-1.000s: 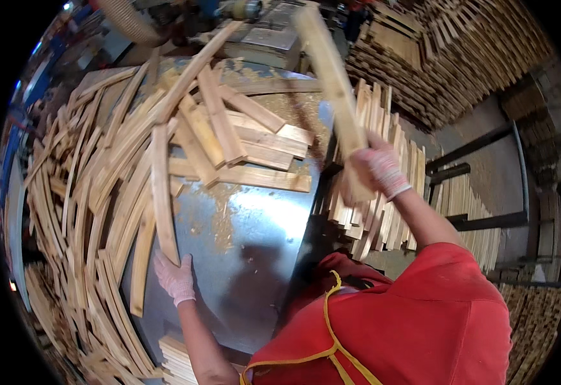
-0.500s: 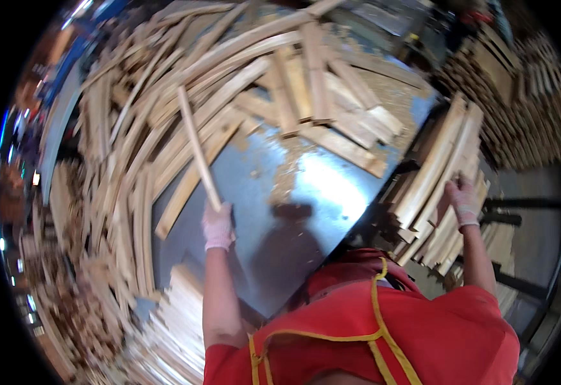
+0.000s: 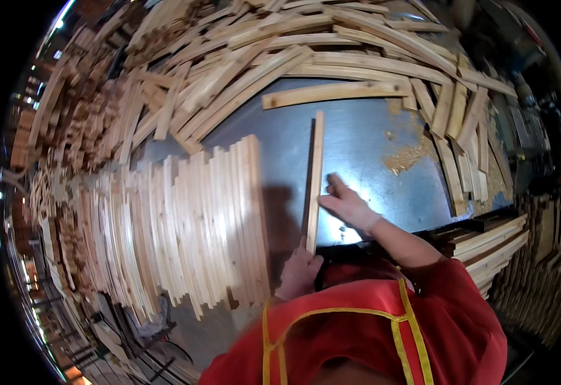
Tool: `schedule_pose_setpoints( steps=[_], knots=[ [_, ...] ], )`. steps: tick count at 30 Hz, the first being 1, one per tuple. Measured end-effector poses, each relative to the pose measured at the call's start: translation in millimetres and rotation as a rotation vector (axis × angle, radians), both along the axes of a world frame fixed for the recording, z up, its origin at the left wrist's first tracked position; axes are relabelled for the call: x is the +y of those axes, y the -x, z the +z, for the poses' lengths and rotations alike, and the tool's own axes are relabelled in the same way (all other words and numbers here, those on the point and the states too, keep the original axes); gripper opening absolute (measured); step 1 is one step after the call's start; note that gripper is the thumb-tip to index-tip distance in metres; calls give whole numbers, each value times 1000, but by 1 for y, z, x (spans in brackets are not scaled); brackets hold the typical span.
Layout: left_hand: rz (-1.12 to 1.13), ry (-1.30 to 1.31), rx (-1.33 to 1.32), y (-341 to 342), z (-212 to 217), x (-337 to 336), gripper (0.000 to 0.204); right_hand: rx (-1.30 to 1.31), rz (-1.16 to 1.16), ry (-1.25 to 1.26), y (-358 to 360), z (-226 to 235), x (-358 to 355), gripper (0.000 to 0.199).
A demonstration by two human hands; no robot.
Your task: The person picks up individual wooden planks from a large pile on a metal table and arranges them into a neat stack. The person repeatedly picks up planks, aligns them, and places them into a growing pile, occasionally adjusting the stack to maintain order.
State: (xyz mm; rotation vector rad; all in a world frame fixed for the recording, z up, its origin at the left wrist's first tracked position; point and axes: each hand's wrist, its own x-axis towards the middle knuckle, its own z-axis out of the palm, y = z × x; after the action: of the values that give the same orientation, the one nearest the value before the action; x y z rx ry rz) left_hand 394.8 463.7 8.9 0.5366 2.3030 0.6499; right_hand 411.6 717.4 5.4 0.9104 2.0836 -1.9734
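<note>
A narrow wooden slat (image 3: 317, 163) stands out from my body over the metal tabletop, its long edge turned up. My left hand (image 3: 298, 273), in a thin pale glove, is closed around its near end. My right hand (image 3: 351, 206), gloved too, is beside the slat's right face at about mid-length. Its thumb and fingers are apart, and the one nearest the slat seems to touch it. To the left, a row of slats (image 3: 203, 224) lies tightly side by side.
Loose boards (image 3: 332, 90) lie heaped along the table's far side, more boards (image 3: 450, 122) at the far right. Sawdust (image 3: 405, 157) covers part of the metal tabletop (image 3: 364, 135). Stacked boards (image 3: 492, 244) sit low at my right, and piled wood (image 3: 78, 135) rises at far left.
My view has turned left, toward the row of slats. The slat in my left hand has come in front of my body. My right hand has left the boards on the right and come to the slat.
</note>
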Motion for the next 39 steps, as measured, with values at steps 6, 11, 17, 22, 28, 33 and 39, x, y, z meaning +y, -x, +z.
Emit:
schedule_pose_setpoints(
  steps=[6,11,17,22,28,33,39],
  knots=[
    [-94,-42,604,30,9,-40,94,-49,566,-358,105,-37,-108,63],
    [-105,125,692,77,-3,-44,85,28,448,-188,129,-6,-17,51],
    [-145,126,770,88,-4,-36,75,62,-81,-937,157,33,234,80],
    [-129,154,862,92,-18,-32,63,-311,-56,-1495,182,86,363,64],
    [-107,66,914,104,19,3,15,-463,-224,-1050,193,43,379,66],
    [-152,126,761,102,17,-15,52,41,-510,-930,165,0,309,90],
    [-98,2,870,96,15,-25,51,317,-528,-216,44,-33,140,84]
  ],
)
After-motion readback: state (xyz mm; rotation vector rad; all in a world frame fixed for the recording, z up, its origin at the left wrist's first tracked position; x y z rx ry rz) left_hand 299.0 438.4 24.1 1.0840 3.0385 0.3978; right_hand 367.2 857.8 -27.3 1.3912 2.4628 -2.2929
